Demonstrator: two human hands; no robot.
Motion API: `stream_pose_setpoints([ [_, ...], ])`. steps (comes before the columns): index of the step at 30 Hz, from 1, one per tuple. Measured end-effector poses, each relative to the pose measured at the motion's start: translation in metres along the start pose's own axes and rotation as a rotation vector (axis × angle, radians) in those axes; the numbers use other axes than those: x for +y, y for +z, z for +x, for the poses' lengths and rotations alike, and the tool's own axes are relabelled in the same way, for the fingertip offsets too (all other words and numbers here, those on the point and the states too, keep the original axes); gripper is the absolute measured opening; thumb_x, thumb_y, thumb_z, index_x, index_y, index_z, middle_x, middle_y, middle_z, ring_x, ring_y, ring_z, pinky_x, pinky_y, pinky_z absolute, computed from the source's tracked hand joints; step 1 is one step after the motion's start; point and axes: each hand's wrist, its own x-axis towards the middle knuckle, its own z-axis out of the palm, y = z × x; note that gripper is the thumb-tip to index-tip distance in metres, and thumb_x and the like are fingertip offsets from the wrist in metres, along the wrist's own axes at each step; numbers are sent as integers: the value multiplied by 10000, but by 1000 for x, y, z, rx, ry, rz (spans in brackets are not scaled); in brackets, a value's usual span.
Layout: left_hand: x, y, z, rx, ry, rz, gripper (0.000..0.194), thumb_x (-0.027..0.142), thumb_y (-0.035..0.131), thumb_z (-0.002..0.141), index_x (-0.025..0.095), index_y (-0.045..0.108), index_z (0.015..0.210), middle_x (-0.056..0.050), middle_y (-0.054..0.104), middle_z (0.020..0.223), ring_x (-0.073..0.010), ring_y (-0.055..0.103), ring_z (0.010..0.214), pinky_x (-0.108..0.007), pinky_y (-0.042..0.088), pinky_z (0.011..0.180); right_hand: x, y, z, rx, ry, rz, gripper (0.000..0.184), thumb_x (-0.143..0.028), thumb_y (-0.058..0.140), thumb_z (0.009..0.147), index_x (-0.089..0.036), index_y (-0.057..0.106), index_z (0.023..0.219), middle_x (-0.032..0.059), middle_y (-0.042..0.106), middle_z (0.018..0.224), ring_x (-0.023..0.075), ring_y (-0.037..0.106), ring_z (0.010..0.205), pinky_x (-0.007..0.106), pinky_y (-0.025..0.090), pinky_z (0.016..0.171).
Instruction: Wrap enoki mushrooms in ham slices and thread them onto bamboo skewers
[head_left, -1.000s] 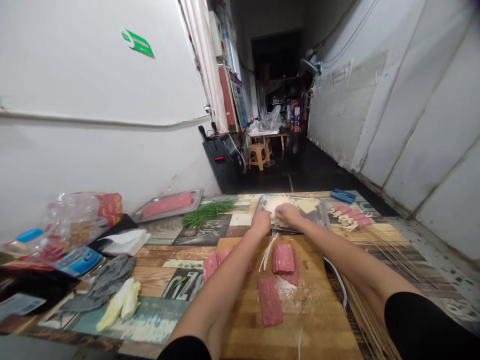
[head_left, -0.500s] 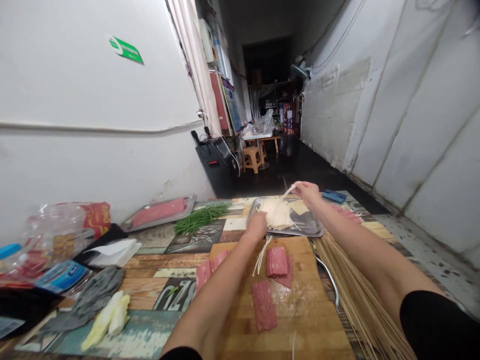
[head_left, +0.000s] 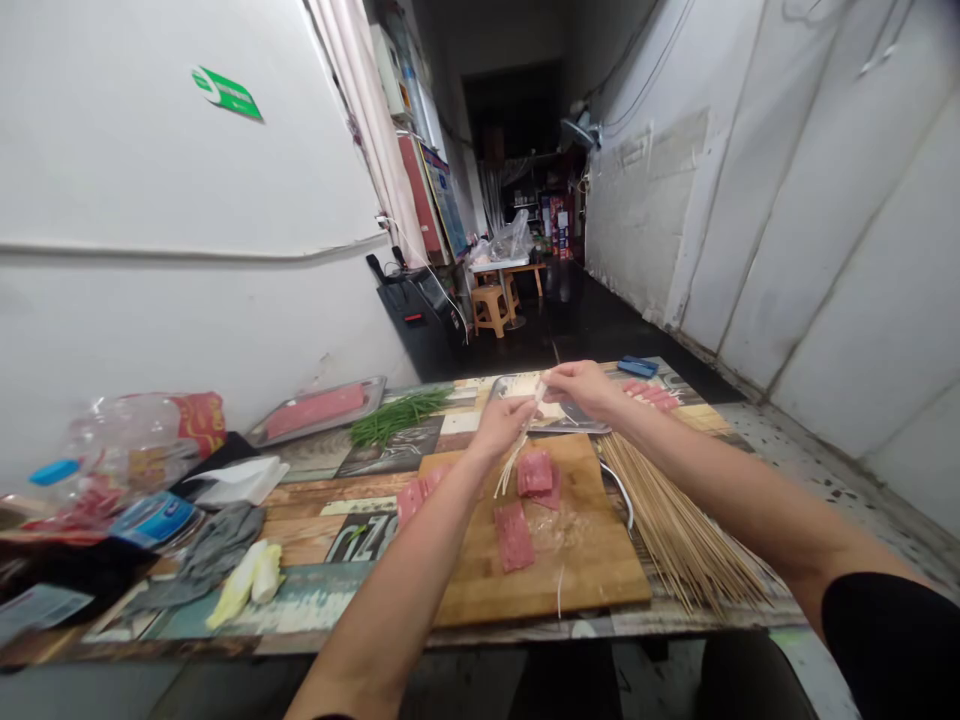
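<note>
A bundle of thin white strands point(head_left: 517, 450) slants over the far part of the cutting board point(head_left: 600, 565); whether its lower ends touch the wood, I cannot tell. The left hand point(head_left: 504, 424) grips the bundle between thumb and fingers, and the right hand point(head_left: 576, 387) pinches its upper end, just beside. On the board lie a small stack of pink slices point(head_left: 534, 471) and, nearer the desk's point(head_left: 300, 508) near edge, a single pink slice point(head_left: 514, 537). Behind the board, towards the desk's far edge, sits a metal tray point(head_left: 589, 427), partly covered by the hands. Wooden skewers point(head_left: 679, 525) spread right of the board towards the near right corner. Pink rolls point(head_left: 651, 394) and a blue object point(head_left: 637, 367) lie near the far right corner. Green stalks point(head_left: 401, 416) lie left of the tray, near the far edge.
</note>
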Motion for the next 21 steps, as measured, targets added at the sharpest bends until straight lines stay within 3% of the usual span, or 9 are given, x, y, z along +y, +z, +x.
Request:
stream_pose_setpoints([
  [4,0,-15,-24,-3,-29,-97,353,403,627,741,140,727,954,-54,716,850,-187,616,787,-292,453,772,-1,21,-17,-144,-1,-67,158,-222,746,681,-92,658,661,38,669,622,111,632,590,229,566,647],
  [8,-5,-36,-53,87,-44,-5,285,406,648,730,156,752,821,-52,728,861,-230,629,899,-325,417,901,8,37,-16,-307,-130,-209,251,-336,659,770,-105,698,860,48,699,754,117,634,667,261,555,699],
  [9,-7,-40,-61,110,-55,3,287,416,645,734,163,753,818,-48,730,879,-235,628,919,-326,414,909,14,38,-12,-309,-183,-311,275,-338,619,806,-116,695,949,52,706,811,122,636,692,264,547,705],
  [11,-12,-48,-76,163,-101,-20,304,434,654,725,167,754,833,-45,731,914,-238,624,948,-322,414,914,30,38,-2,-337,-303,-735,277,-282,558,849,-145,680,1058,54,709,909,139,645,768,256,520,722],
  [14,-24,-56,-91,230,-207,-130,345,454,701,668,144,749,812,-59,730,866,-222,630,881,-308,436,871,59,36,13,-501,-396,-1401,195,-146,575,798,-158,720,927,52,706,922,170,639,867,225,465,724],
  [18,-39,-57,-94,254,-254,-131,332,438,714,643,129,743,759,-50,709,740,-183,615,747,-272,453,762,87,42,29,-622,-385,-1622,164,-53,569,737,-107,709,801,97,692,883,179,629,809,220,412,611],
  [21,-48,-56,-89,290,-286,-149,299,411,693,662,127,732,744,-30,685,684,-165,599,681,-248,452,667,89,49,34,-698,-435,-1721,168,-39,544,753,-94,695,805,111,678,891,176,608,798,235,397,620],
])
